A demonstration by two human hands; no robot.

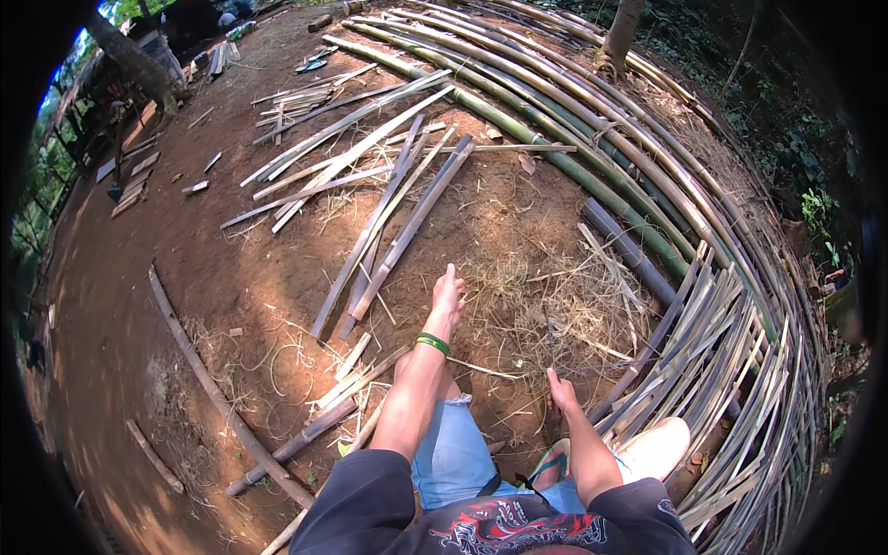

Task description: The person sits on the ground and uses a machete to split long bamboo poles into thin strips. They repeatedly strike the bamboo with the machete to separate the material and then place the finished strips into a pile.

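My left hand reaches forward above the dirt, fingers stretched out and nothing seen in them. Just to its left lie long split bamboo pieces on the ground. Lower and to the right, my right hand is closed, thumb up, around the handle end of a thin dark knife. Its blade points away from me and blends into a heap of pale bamboo shavings. The handle itself is mostly covered by my fingers.
Whole bamboo poles curve along the far right. A thick pile of thin bamboo strips lies by my right leg. More slats are scattered ahead. A long pole lies at left, and a tree trunk stands far left.
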